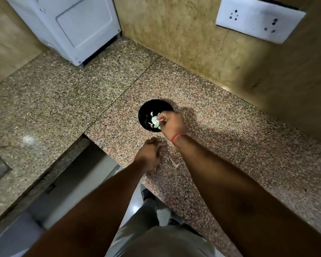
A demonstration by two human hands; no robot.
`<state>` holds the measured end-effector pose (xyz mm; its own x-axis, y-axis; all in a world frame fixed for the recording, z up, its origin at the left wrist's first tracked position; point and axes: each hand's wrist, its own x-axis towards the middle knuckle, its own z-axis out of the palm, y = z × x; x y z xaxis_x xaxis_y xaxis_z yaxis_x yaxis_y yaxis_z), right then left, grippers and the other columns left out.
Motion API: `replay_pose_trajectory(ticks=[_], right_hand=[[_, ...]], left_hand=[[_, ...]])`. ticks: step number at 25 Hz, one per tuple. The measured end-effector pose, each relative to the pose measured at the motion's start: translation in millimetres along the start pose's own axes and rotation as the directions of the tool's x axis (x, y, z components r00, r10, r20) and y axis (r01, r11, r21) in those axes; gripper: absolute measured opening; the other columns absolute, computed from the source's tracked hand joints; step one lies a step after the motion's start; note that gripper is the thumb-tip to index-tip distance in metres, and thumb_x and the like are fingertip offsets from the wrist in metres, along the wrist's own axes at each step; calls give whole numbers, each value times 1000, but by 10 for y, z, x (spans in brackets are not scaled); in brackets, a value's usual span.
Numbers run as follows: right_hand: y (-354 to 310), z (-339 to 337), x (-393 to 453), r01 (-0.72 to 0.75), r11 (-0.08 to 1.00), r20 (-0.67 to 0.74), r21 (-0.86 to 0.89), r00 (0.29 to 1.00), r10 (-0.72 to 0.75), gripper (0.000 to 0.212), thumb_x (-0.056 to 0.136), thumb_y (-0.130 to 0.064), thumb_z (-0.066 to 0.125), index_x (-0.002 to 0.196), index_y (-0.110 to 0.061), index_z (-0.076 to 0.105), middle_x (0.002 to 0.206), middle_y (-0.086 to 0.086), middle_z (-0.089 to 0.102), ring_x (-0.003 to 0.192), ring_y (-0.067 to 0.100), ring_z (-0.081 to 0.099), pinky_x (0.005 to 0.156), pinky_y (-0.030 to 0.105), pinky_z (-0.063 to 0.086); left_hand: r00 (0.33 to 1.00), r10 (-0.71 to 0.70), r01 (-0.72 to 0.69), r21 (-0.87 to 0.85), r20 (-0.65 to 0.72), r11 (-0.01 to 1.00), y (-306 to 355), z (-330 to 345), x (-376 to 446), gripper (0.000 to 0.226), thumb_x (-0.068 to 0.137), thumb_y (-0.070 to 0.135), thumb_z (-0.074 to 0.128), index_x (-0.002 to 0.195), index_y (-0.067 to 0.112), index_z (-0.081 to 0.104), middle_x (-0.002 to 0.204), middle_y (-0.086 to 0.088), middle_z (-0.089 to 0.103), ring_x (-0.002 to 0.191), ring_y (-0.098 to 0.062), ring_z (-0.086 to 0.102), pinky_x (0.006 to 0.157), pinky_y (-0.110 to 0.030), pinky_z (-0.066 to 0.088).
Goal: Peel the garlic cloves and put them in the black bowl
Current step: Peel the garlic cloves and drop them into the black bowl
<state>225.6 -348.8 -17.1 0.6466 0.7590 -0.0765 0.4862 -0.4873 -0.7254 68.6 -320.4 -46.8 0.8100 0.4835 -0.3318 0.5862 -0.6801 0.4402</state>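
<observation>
Several peeled cloves (154, 125) lie in the bowl (146, 110); right hand (171, 123) pinches garlic (154, 119) over it for dropping; left hand (150, 154) curled, contents unclear.

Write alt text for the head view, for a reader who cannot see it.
A person's right hand pinches a pale garlic piece over a black bowl holding peeled cloves, on a speckled granite counter. The left hand rests nearby, loosely curled.

Speckled stone, black bowl, pale garlic

The surface (211, 145) was pink-brown speckled granite; the black bowl (144, 113) held pale yellow-white garlic cloves (154, 126); a red thread (178, 136) circled one wrist; the wall (174, 34) was mottled ochre.
</observation>
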Motion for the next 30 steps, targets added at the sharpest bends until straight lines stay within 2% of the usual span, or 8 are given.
replay_pose_trajectory(ticks=[9,14,18,20,22,25,27,30], right_hand=[[134,-78,-362,-24,991,-94,130,995,36,24,80,-2,66,90,-19,78,92,-6,78,84,7,71,82,26,60],[651,-117,-1014,17,973,94,-232,996,5,17,82,-27,56,67,-24,64,73,-5,69,62,15,60,79,35,59],[785,-99,-1377,-30,954,223,-297,970,100,23,86,-26,68,106,-25,79,104,3,71,93,23,66,83,31,54],[834,-45,-1413,-25,955,203,-296,975,88,23,86,-15,67,104,-22,79,102,6,73,94,26,66,84,31,52],[886,15,-1455,-71,971,161,-227,981,109,19,82,-10,68,92,-21,81,93,5,76,86,23,68,76,26,50],[952,63,-1577,-307,936,181,173,944,276,18,82,-4,74,82,-21,81,82,2,78,74,18,71,75,26,59],[1002,69,-1661,-399,845,243,356,913,329,22,86,-2,74,79,-22,79,77,8,77,70,22,71,77,44,64],[999,23,-1713,-461,787,310,411,882,355,16,94,0,67,94,-13,77,79,13,73,69,22,66,73,42,62]], left_hand=[[999,-20,17,-62,-40,998,-180,64,42,40,92,20,62,132,16,64,146,-6,54,137,-23,46,112,-33,42],[997,-40,36,-60,-69,998,104,197,-58,17,94,9,54,96,11,70,89,-4,64,81,-21,61,68,-18,38],[980,-161,126,-258,-119,958,239,483,-248,17,97,9,54,89,16,67,68,12,53,57,2,47,51,-5,35],[964,-233,179,-340,-127,923,279,561,-304,14,98,13,56,92,20,67,70,9,60,58,2,52,51,-3,36],[951,-291,201,-507,-105,838,345,621,-343,20,91,4,66,88,24,67,75,6,68,63,-10,65,55,-4,42],[913,-402,277,-826,68,491,426,716,-388,19,84,-9,75,79,9,72,76,-7,72,66,-20,70,55,-21,54],[894,-416,316,-894,169,316,405,791,-384,4,87,-5,74,87,-1,73,86,-25,72,69,-31,69,59,-33,57],[889,-407,309,-930,208,201,345,851,-419,16,86,-6,75,100,-11,69,94,-35,69,65,-30,66,59,-36,56]])
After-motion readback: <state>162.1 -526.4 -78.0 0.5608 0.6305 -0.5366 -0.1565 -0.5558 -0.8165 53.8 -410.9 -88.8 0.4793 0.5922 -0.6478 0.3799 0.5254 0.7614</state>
